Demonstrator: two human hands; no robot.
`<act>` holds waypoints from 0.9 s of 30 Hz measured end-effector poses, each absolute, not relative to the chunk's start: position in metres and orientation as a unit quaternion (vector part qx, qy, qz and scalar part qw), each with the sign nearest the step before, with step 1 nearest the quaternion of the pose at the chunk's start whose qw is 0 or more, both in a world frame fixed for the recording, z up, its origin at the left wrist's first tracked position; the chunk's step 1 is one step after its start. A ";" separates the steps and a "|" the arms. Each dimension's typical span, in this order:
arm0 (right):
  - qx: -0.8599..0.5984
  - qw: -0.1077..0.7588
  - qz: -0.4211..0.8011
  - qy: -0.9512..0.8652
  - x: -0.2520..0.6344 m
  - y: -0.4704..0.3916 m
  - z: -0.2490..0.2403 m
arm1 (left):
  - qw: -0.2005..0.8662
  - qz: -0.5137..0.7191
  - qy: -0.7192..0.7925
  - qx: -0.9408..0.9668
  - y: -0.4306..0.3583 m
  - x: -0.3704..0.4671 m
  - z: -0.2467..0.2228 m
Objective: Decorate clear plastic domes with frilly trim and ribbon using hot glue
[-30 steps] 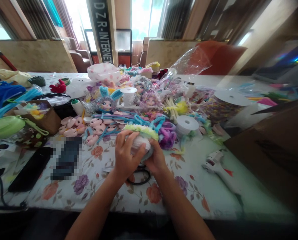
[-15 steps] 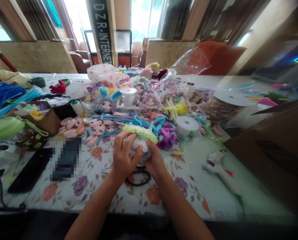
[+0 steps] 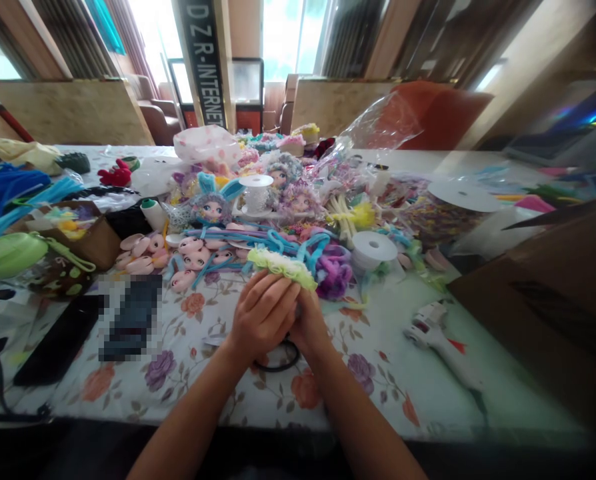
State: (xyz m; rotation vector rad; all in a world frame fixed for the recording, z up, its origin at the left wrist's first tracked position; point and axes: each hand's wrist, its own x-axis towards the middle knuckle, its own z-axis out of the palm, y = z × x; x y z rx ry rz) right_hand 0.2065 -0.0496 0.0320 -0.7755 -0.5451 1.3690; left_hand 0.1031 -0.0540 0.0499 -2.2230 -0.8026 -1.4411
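Between my two hands is a round piece edged with yellow-green ruffled lace [image 3: 282, 267], with a paler whitish top. My left hand [image 3: 264, 312] wraps over its near side, fingers close together and curved round it. From the right my right hand [image 3: 308, 319] cups it, with the fingers mostly hidden. The underside is covered by both hands. Just below them a black loop [image 3: 281, 368] lies on the flowered cloth. Beyond the lace piece are a purple fuzzy bundle [image 3: 334, 275] and blue fuzzy stems [image 3: 313, 247].
A glue gun [image 3: 445, 347] lies to the right, near a cardboard box [image 3: 543, 293]. Doll faces [image 3: 194, 253], finished doll heads [image 3: 213, 207] and a white spool [image 3: 375, 248] sit farther back. A black phone-like slab [image 3: 61, 340] rests at left beside a blurred-out object [image 3: 132, 319].
My left hand has rolled over the lace piece, closing its spread fingers across the near side. The white part seen between my hands is now covered, and the lace edge tilts more towards me.
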 end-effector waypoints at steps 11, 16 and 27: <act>-0.300 0.652 0.675 -0.169 0.210 -0.050 0.042 | -0.135 -0.604 -0.441 -0.650 -0.050 0.100 0.038; -0.307 0.646 0.680 -0.163 0.211 -0.049 0.042 | -0.247 -0.604 -0.454 -0.607 -0.051 0.103 0.032; -0.293 0.645 0.690 -0.149 0.209 -0.051 0.041 | -0.249 -0.630 -0.437 -0.592 -0.053 0.105 0.030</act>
